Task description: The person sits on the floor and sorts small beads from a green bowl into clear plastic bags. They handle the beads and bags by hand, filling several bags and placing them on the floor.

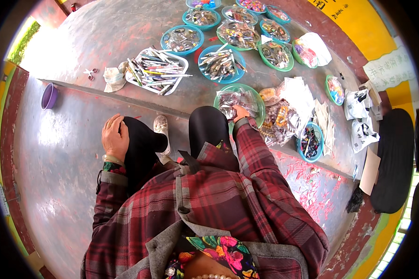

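Clear plastic bag of dark pieces in green basin, centre of frame. My right hand reaches into basin, fingers at bag; whether they pinch it, I cannot tell. My left hand, left of centre, empty, fingers extended, resting on my knee. Just right of basin: bagged brown and amber beads. Upper centre: white tray heaped with pens. Upper left: scissors. Far left: purple bowl.
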### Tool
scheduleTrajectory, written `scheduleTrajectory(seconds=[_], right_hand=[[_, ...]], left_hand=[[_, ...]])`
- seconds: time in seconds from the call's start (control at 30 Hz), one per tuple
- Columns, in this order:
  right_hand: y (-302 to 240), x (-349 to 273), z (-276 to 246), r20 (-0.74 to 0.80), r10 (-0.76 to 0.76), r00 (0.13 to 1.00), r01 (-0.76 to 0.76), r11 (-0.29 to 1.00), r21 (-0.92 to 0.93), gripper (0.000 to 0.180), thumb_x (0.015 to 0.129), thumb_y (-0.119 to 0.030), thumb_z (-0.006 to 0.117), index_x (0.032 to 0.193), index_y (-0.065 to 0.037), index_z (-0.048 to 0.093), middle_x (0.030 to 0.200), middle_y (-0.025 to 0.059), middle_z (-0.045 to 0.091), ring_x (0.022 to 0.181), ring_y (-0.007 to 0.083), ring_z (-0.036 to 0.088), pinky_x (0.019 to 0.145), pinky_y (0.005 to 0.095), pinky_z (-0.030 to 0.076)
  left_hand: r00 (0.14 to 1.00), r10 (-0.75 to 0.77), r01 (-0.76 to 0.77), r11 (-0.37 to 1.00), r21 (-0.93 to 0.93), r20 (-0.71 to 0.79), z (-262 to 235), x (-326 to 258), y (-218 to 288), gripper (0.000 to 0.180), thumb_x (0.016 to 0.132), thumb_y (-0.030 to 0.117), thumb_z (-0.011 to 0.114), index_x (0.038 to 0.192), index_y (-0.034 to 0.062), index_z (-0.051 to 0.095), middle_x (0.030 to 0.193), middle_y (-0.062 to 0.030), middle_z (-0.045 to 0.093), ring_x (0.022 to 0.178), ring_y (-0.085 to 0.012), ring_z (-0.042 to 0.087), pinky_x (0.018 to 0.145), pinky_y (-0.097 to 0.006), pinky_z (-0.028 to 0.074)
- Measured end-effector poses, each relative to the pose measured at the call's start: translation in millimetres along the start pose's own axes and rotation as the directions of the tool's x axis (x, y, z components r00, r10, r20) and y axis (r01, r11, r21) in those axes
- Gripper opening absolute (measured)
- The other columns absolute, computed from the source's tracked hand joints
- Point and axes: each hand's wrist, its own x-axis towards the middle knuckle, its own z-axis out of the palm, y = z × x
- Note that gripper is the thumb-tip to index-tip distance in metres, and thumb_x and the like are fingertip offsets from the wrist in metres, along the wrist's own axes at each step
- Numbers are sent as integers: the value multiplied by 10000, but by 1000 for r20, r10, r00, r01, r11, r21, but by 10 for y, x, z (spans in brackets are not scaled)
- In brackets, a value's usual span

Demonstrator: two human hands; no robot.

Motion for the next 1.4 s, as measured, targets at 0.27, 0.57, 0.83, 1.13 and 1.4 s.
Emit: scheduleTrajectory(seconds=[0.27,0.57,0.83,1.13,1.4], right_hand=[[-122,-35,-192,-85,264,961,-225,922,314,317,661,-81,610,972,-25,584,930,147,613,899,301,577,767,362,460],[-90,-42,-605,312,570,760,-215,-232,949,161,805,-93,550,940,-6,565,891,117,621,771,263,617,718,419,512],[27,-54,-1354,243,477,845,-148,-228,962,190,841,-105,503,986,5,556,928,126,626,806,257,621,742,425,513],[617,553,-1763,68,715,696,-182,85,980,239,770,-154,590,954,-3,594,918,110,633,796,272,607,730,388,477],[1327,763,-1700,67,93,993,-58,911,-408,515,532,-84,693,1036,-98,589,1015,147,602,978,326,550,828,349,436]], left_hand=[[1000,13,-13,1000,-9,-10,-21,-34,3,167,791,88,525,921,23,605,1003,-130,605,953,-304,548,845,-381,411],[1000,12,-11,1000,5,-11,-15,-37,4,168,796,90,519,922,20,604,1006,-124,604,941,-302,549,832,-375,417],[1000,28,-28,1000,12,-13,-12,-33,9,168,793,87,523,922,19,606,1000,-131,606,939,-306,551,834,-378,416],[1000,3,-3,1000,3,10,-31,-23,17,178,792,84,524,931,10,606,1007,-140,604,962,-301,550,856,-374,406],[999,-18,16,998,53,37,-49,-29,51,180,795,83,518,935,7,605,1011,-145,601,963,-301,549,855,-374,403]])
